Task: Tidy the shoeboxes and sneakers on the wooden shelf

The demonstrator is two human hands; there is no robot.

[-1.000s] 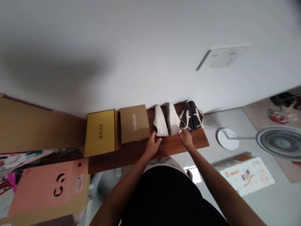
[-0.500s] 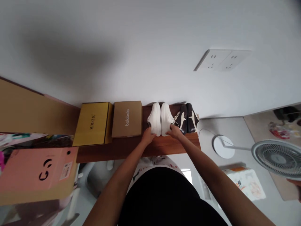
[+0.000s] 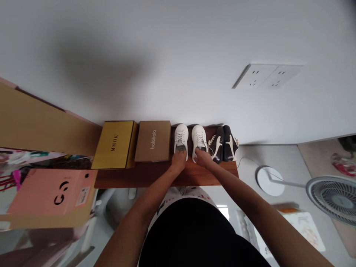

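Observation:
Two white lace-up sneakers stand upright side by side on a reddish-brown wooden shelf (image 3: 194,178), toes toward the wall, with a gap between them. My left hand (image 3: 179,160) is closed at the heel opening of the left white sneaker (image 3: 181,132). At the opening of the right white sneaker (image 3: 198,133), my right hand (image 3: 202,157) grips the heel, its fingers partly hidden. Touching or almost touching it on the right is a pair of dark brown shoes (image 3: 229,142) with cream stripes and laces, tipped on their sides.
Left of the sneakers sit a brown balabala box (image 3: 152,142) and a yellow MMOK box (image 3: 113,144). A pink box (image 3: 50,193) lies lower left. On the right stand a fan (image 3: 338,200) and a white-wrapped pack (image 3: 303,230). A socket panel (image 3: 268,76) is on the wall.
Both white sneakers have turned from their sides to upright, laces up, and are farther apart. My hands have moved onto their heel openings. The view has shifted slightly.

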